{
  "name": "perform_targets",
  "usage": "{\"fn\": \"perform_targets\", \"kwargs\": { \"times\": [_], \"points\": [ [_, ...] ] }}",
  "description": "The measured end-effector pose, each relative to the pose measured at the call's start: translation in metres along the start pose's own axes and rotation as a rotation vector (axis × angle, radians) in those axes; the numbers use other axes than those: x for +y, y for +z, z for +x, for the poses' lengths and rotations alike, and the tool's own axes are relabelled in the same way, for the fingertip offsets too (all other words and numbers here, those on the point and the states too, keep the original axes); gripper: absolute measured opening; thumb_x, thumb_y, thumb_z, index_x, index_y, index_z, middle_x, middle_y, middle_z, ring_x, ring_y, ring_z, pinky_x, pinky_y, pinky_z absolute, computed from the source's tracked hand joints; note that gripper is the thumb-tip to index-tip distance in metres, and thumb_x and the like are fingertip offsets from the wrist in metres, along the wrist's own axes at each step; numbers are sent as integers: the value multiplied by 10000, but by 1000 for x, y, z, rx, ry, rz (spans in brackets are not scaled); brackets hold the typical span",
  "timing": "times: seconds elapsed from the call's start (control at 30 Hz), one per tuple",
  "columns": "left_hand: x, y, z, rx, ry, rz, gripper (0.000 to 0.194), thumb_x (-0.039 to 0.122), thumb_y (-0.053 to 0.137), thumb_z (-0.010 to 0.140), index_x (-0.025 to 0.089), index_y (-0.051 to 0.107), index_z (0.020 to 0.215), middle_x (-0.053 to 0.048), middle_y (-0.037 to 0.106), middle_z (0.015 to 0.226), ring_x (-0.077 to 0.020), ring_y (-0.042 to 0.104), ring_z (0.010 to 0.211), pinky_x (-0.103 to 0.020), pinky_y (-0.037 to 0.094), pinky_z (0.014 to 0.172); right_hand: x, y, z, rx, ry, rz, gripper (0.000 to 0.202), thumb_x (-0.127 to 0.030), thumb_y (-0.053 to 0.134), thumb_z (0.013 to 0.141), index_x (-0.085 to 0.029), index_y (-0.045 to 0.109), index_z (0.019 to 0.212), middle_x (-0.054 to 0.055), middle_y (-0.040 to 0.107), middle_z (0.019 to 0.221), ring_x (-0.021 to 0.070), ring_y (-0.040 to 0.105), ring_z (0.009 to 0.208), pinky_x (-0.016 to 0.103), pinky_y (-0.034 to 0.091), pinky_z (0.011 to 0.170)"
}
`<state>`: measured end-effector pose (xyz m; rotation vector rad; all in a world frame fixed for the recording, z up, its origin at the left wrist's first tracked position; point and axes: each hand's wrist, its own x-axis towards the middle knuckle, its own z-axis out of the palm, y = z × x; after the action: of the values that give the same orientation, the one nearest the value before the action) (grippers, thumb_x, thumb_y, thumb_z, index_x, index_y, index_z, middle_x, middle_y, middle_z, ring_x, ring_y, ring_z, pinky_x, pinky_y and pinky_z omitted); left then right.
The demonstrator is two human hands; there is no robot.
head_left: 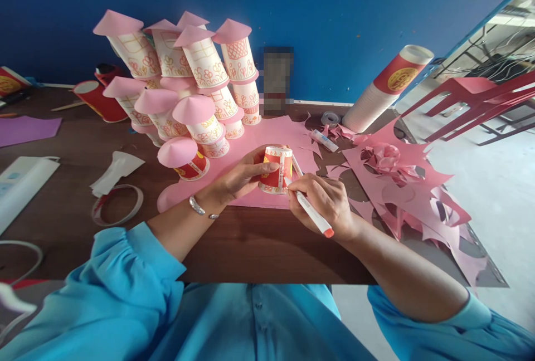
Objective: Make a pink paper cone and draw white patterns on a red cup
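Observation:
My left hand (246,174) is closed round a red and white paper cup (272,181), the thumb lying across its side. Small drawn marks run along the cup's white bands. In my right hand (324,202) is a white marker pen (312,213) with an orange-red end, its other end at the cup's lower right side. A second thin white stick-like item shows behind the cup near my right fingers. Beneath both hands lies a pink sheet (251,198). Just left of my left hand stands a red cup with a pink cone roof (178,153).
Stacked decorated cups with pink cone roofs (204,63) stand at the back left. A tall leaning stack of paper cups (371,102) is at the back right. Pink paper scraps (401,183), a glue tube (324,140) and tape rolls (119,205) lie about the table.

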<state>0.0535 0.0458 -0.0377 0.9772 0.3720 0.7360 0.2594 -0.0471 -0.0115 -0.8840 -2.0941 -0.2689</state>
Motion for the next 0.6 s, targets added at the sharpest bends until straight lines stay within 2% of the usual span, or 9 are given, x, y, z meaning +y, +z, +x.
{"fn": "perform_targets", "kwargs": {
  "times": [0.13,0.4,0.6],
  "points": [
    [1,1,-1,1,-3,-1,440,324,931,887,204,761,1274,-111,850,1176,-278,813,1077,-413,632,976,0,1,0,4,-8,-4,192,-58,631,1001,-241,598,1046,-32,733,760,138,684,596,257,523,551],
    [-2,-1,-1,0,-11,12,497,334,935,888,206,745,1330,-141,844,1247,-327,811,1175,-447,629,1005,3,2,-1,16,-4,4,205,-60,642,987,-245,617,1069,-34,743,777,138,706,619,251,531,565],
    [-2,-1,-1,1,-11,14,466,341,936,888,215,764,1302,-133,844,1252,-330,809,1179,-454,623,1013,1,1,-1,7,-15,-7,191,-66,628,1002,-251,602,1039,-41,732,761,122,681,595,247,517,558]
  ]
}}
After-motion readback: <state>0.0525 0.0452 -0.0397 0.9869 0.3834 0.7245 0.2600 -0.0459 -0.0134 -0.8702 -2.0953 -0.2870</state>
